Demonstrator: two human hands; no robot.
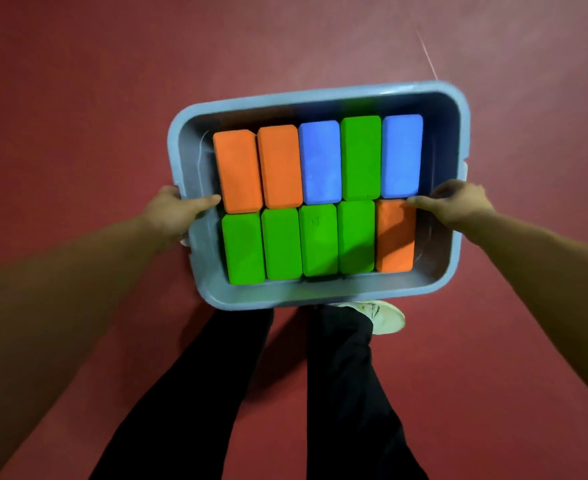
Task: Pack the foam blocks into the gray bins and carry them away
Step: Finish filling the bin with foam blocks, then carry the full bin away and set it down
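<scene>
A gray bin [320, 97] hangs in front of me above the red floor, tilted slightly. Inside lie two rows of foam blocks: orange blocks [239, 171], blue blocks [320, 161] and a green block [361, 157] in the far row, several green blocks [282, 242] and one orange block [394, 237] in the near row. My left hand [173, 211] grips the bin's left rim, thumb lying inside over the wall. My right hand [459, 202] grips the right rim, thumb reaching in toward the blocks.
Below the bin are my legs in black trousers [337, 393] and one white shoe [382, 317] on the red floor [78, 98]. A thin pale line [427, 53] runs across the floor at the far right.
</scene>
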